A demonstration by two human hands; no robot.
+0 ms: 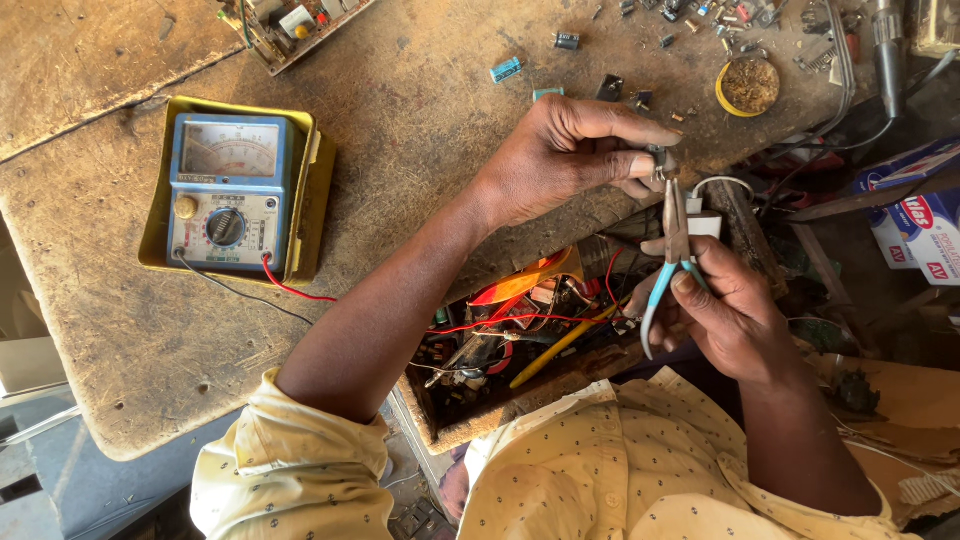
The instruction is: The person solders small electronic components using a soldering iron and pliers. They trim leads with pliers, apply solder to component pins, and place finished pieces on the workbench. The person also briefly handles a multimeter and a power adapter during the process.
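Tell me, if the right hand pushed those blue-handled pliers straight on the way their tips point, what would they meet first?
The pliers in the right hand point up at the small metal part pinched in the left hand. Their tips seem to reach it already, though depth is unclear.

An electronics repair workshop: worn bench (420, 120) (analog multimeter (228, 192), loose components (640, 60)).

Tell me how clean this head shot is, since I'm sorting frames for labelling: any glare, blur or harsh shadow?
Head view: warm, hard sunlight across the workbench; left hand casts a dark shadow beside it; analog multimeter and pliers sharp; open drawer shaded yet readable; meter window shows no strong glare; edges bend slightly.
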